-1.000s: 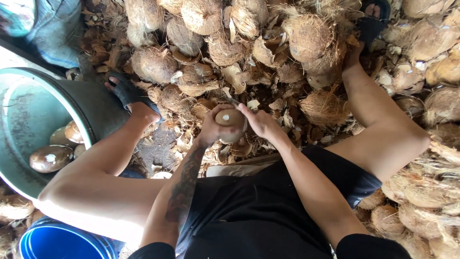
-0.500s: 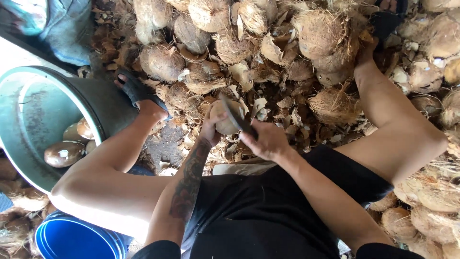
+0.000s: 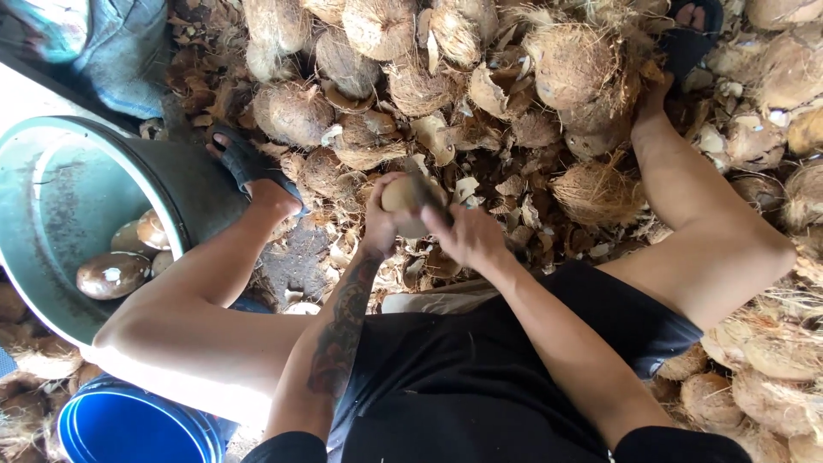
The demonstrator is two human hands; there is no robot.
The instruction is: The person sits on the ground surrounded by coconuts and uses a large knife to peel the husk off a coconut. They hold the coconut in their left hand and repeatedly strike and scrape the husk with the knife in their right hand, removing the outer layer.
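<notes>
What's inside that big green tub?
Inside the big green tub lie a few peeled brown coconuts, clustered near its dark rim. The person's knee covers the tub's lower part, so any more there are hidden.

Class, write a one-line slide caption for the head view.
Left hand grips a peeled coconut; right hand works a blade against it.

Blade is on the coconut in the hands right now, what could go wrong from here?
1. The left hand cups the peeled coconut right beside the blade driven by the right hand; a slip could likely cut the fingers.
2. Bare legs flank the work, so a glancing stroke might reach them.
3. Loose husk pieces underfoot could make footing unsteady.
</notes>
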